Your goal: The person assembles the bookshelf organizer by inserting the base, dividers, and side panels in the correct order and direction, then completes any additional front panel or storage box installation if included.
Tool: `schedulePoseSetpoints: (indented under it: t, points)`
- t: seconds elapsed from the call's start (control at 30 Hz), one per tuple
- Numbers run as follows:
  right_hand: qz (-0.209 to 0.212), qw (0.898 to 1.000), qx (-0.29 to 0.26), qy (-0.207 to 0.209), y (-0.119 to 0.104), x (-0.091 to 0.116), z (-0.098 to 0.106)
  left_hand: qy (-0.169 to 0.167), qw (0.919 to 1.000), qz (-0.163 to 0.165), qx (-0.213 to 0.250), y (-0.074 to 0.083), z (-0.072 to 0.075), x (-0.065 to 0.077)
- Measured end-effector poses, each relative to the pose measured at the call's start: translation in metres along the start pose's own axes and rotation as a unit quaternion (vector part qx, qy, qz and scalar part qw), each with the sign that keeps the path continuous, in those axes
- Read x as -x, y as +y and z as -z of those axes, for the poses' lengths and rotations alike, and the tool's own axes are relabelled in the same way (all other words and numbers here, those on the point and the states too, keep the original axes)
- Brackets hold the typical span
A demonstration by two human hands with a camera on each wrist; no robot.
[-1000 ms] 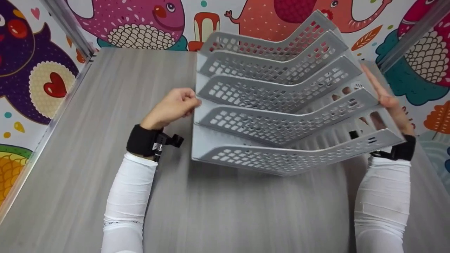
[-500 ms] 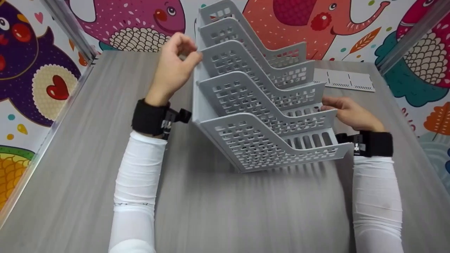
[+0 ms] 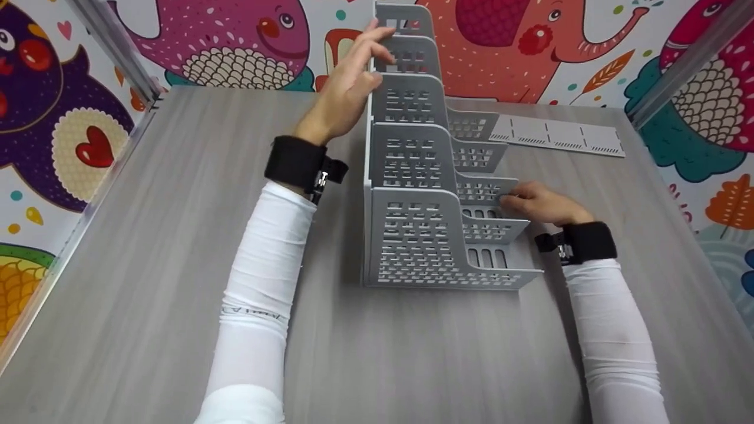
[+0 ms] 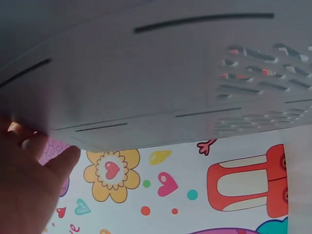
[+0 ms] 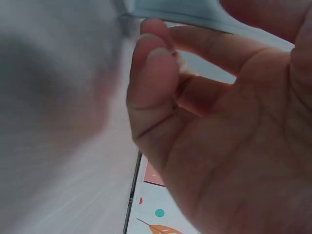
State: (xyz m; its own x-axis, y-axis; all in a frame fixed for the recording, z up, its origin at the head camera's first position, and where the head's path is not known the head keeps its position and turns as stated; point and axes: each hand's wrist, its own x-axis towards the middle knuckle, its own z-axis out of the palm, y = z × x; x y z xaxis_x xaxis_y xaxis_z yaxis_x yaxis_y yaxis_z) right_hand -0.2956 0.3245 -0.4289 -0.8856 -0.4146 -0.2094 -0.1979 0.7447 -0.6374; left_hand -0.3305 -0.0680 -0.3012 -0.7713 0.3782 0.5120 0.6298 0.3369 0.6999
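Observation:
A grey plastic file organizer (image 3: 412, 134) with several perforated dividers stands on the table, its tall back panel to the left and its low front to the right. My left hand (image 3: 346, 88) rests at the top of the back panel, fingers extended over the edge. In the left wrist view, its thumb (image 4: 66, 163) lies near the edge of the slotted panel (image 4: 122, 87). My right hand (image 3: 549, 203) holds the low front of the organizer between two dividers. The right wrist view shows curled fingers (image 5: 156, 78) at the organizer's edge (image 5: 178, 9).
A flat white slotted panel (image 3: 565, 136) lies on the table (image 3: 471, 347) behind the organizer, to the right. Cartoon-printed walls (image 3: 489, 53) enclose the back and sides, with metal posts (image 3: 115, 44) at the corners.
The organizer has turned from leaning back to standing upright, its low front swinging down. My left hand has moved up and right along the panel; my right hand has moved left and down with the front.

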Motion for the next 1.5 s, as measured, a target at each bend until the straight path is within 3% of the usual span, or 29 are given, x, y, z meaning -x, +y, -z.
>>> schedulePoseSetpoints:
  t: [0.2,0.37,0.7,0.87,1.03,1.2,1.33,1.5]
  points:
    - [-0.021,1.0,0.01,0.0,0.0,-0.002,-0.005,0.039,0.9964,-0.045,0.06,-0.017,-0.019,0.0]
    - [-0.031,0.999,0.024,-0.002,-0.005,-0.003,-0.005,0.064,0.9911,-0.055,0.102,-0.025,-0.028,-0.001]
    - [-0.015,0.999,0.045,0.012,-0.005,0.001,0.003,0.058,0.9902,-0.059,0.112,-0.028,-0.032,-0.008]
    - [-0.005,0.999,0.03,0.022,-0.006,0.0,0.002,0.06,0.99,-0.062,0.111,-0.028,-0.031,-0.005]
    - [-0.001,1.0,0.013,0.006,-0.007,-0.002,0.002,0.071,0.9875,-0.074,0.12,-0.029,-0.029,-0.001]
    - [-0.011,1.0,0.017,0.019,-0.008,0.001,0.006,0.069,0.9859,-0.089,0.124,-0.026,-0.031,-0.008]
    - [-0.014,0.999,0.028,0.026,-0.007,0.004,0.007,0.039,0.9898,-0.089,0.104,-0.023,-0.028,-0.009]
    - [0.014,0.999,0.043,0.022,-0.004,0.002,0.0,-0.003,0.9984,-0.056,-0.003,-0.016,-0.007,-0.005]
